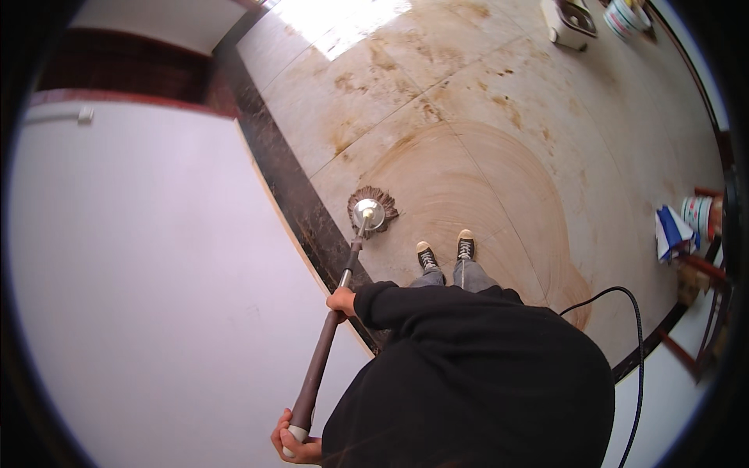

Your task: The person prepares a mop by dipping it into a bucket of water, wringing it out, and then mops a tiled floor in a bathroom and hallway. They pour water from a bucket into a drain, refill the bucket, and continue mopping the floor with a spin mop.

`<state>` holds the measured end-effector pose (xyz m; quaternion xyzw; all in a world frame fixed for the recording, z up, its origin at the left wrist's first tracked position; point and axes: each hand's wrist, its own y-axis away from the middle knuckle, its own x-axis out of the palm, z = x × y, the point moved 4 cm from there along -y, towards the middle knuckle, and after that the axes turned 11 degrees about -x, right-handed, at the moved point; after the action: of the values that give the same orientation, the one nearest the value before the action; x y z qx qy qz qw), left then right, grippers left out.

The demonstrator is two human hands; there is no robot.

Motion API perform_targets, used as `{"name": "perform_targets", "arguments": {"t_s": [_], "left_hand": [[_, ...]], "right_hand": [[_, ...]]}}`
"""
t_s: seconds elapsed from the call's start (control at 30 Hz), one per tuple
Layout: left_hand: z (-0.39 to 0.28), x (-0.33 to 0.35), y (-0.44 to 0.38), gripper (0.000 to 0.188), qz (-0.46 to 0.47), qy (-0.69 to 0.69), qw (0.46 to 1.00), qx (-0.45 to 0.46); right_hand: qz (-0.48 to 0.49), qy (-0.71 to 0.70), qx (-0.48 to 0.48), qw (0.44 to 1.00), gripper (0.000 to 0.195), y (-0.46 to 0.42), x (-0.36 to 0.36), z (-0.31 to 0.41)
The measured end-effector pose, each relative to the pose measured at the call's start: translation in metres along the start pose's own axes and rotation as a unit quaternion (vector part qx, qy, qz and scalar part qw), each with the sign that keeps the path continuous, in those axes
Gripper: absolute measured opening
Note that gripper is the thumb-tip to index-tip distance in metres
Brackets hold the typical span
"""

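Observation:
My left hand (297, 441) is wrapped around the pale end cap of a spin mop's brown handle (316, 371). Farther down the pole, my right hand (342, 303) grips it near where the brown sleeve meets the metal tube. The mop's round plate and brown strand head (370, 212) lie on the tile floor, left of my feet and close to the dark marble border (298, 193). Around and ahead of my black-and-white sneakers (447, 251), a wide patch of brownish curved smears (497, 169) covers the tiles.
Brown stains (374, 88) mark the tiles ahead. A mop bucket (567, 26) and a white pail (625, 19) stand far right. Nearer are another pail (696, 215), a blue-and-white item (673, 234) and wooden furniture (699, 327). A white wall (146, 263) rises left; a black cable (639, 351) loops right.

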<state>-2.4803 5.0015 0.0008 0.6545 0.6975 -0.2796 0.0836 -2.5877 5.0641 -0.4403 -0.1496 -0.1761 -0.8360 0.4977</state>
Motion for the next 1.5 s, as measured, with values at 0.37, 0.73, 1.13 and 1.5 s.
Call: {"name": "perform_targets", "arguments": {"t_s": [0.37,0.73,1.13,1.5], "left_hand": [[0.142,-0.011,-0.029,0.026,0.007,0.107,0.993,-0.056],[0.075,0.203,-0.050,0.022,0.485,0.244,0.839,-0.020],[-0.071,0.455,0.110,0.011,0.788,0.193,0.583,-0.035],[-0.168,0.490,0.066,0.020,0.622,0.142,0.770,0.014]], "right_hand": [[-0.198,0.101,0.199,0.955,0.023,0.009,-0.049,0.100],[-0.547,-0.170,0.119,0.811,0.028,0.047,-0.271,0.109],[-0.773,-0.347,-0.027,0.530,0.008,0.226,-0.475,0.132],[-0.658,-0.279,0.038,0.699,0.017,0.106,-0.541,0.244]]}}
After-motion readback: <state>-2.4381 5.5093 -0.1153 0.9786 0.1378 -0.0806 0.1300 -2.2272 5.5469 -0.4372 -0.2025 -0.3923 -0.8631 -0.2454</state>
